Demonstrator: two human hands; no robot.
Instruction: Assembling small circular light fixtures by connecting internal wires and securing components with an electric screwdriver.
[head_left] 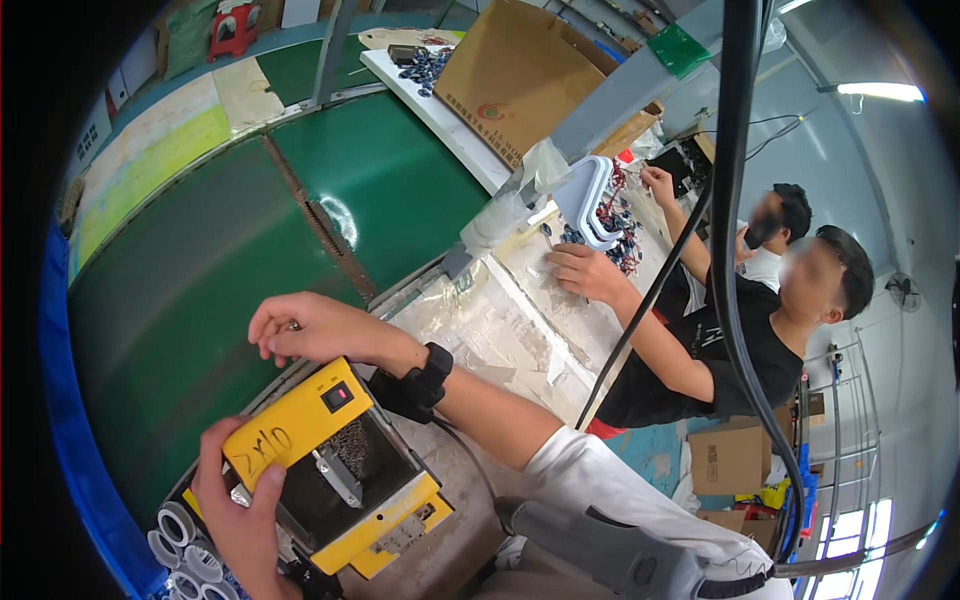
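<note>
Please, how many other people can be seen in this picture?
2: one in a black shirt beside the pale worktable, and one in white farther back, partly hidden. Others may be out of sight.

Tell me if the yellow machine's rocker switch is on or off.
On, it appears: the black rocker switch on the yellow machine shows a glowing pinkish-red patch near its middle.

Machine (300,418) yellow and black. Conveyor belt (190,310) green. Wristband (428,374) black. Sleeve (590,470) white. Cardboard box (525,75) brown.
</note>
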